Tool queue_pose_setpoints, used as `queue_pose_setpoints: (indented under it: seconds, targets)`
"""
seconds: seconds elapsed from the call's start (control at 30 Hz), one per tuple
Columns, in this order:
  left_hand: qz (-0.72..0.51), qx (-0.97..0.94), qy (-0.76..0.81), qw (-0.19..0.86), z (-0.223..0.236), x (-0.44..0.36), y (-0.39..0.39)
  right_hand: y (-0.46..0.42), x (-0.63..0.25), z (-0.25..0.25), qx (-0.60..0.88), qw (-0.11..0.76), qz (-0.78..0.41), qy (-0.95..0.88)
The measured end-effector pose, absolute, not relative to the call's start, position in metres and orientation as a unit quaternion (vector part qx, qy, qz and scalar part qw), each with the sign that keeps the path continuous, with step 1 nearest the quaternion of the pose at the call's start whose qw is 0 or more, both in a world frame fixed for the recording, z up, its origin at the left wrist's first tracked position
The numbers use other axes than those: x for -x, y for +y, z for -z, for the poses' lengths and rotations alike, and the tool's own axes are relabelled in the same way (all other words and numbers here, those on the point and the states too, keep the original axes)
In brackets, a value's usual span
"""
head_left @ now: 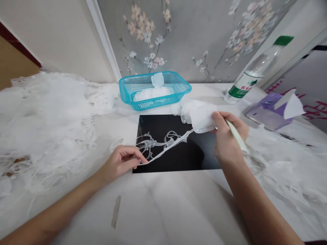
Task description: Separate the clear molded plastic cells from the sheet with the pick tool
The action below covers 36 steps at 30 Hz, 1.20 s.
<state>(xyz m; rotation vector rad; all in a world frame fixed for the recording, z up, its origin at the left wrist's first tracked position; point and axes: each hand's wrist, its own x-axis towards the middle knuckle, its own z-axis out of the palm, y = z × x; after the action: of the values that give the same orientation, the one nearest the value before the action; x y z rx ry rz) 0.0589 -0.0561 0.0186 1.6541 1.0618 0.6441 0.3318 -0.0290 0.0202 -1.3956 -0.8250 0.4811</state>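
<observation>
My left hand (125,161) pinches the near end of a thin white strip (168,147), which is stretched up and to the right over a black mat (173,161). The strip's other end meets a white scalloped fabric piece (203,115). My right hand (230,132) is closed on that piece, thumb on its right edge. A pale green stick-like tool (236,136) also lies in the right hand; its tip is hidden. Sheer, curly lace scraps (150,143) hang from the strip above the mat.
A blue basket (178,98) holding white pieces stands behind the mat. Heaps of white lace (51,119) lie left, with more white scraps (288,177) right. A water bottle (245,81) and purple tissue box (268,112) stand at the back right.
</observation>
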Motion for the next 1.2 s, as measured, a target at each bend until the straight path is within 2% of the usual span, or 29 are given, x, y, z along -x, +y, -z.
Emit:
queue_pose_setpoints:
  seconds: [0.1,0.17,0.23,0.3,0.37,0.5,0.57,0.67,0.77,0.87,0.97,1.07,1.2]
  targets:
    - [-0.263,-0.744,0.397,0.469,-0.015,-0.059,-0.057,-0.026,-0.338,-0.013,0.620,0.671,-0.149,-0.379]
    - [-0.224,-0.816,0.351,0.402,-0.014,-0.060,-0.060,-0.023,-0.350,-0.011,0.631,0.691,-0.123,-0.330]
    - [-0.170,-0.878,0.313,0.321,-0.013,-0.062,-0.065,-0.021,-0.364,-0.013,0.652,0.694,-0.040,-0.305]
    - [-0.135,-0.908,0.296,0.264,-0.012,-0.063,-0.069,-0.020,-0.373,-0.014,0.669,0.656,0.082,-0.339]
    - [-0.127,-0.916,0.295,0.239,-0.013,-0.064,-0.070,-0.019,-0.371,-0.011,0.682,0.587,0.143,-0.412]
    - [-0.155,-0.925,0.286,0.198,-0.013,-0.064,-0.068,-0.015,-0.348,0.009,0.702,0.355,0.014,-0.618]
    - [-0.186,-0.926,0.283,0.165,-0.013,-0.065,-0.066,-0.015,-0.337,0.016,0.699,0.289,0.000,-0.654]
    - [-0.236,-0.924,0.278,0.114,-0.013,-0.065,-0.069,-0.023,-0.322,0.010,0.663,0.327,0.014,-0.673]
    - [-0.294,-0.918,0.260,0.056,-0.014,-0.063,-0.081,-0.043,-0.298,-0.003,0.483,0.361,-0.087,-0.793]
    - [-0.343,-0.907,0.242,-0.031,-0.014,-0.060,-0.092,-0.064,-0.266,-0.005,0.267,0.259,-0.173,-0.912]
    - [-0.352,-0.900,0.237,-0.097,-0.012,-0.055,-0.091,-0.070,-0.243,0.002,0.155,0.148,-0.148,-0.966]
    - [-0.363,-0.892,0.247,-0.107,-0.003,-0.047,-0.076,-0.064,-0.241,0.001,0.174,0.108,-0.151,-0.967]
    - [-0.404,-0.865,0.295,-0.003,0.017,-0.038,-0.054,-0.058,-0.278,-0.017,0.270,0.131,-0.195,-0.934]
